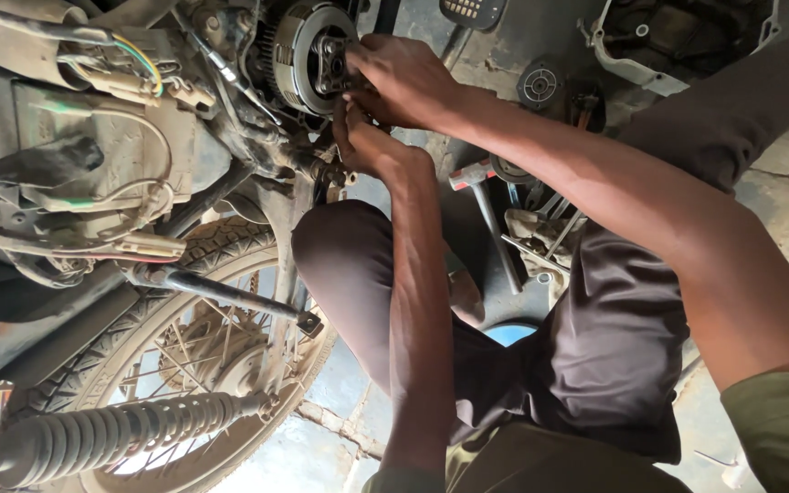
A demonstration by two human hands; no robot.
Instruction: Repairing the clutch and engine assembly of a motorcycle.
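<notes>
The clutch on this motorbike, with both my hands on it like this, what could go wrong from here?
1. Both hands, the right hand and left hand, crowd the clutch assembly; a slip could pinch fingers against its toothed rim.
2. Any small part that comes loose could drop to the floor among the scattered tools and be hard to find.
3. Loose wiring hangs close beside the work and might snag.

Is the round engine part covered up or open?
Open. The clutch shows bare, its round plates and centre bolts in plain sight, and both hands, right and left, are at it.
</notes>
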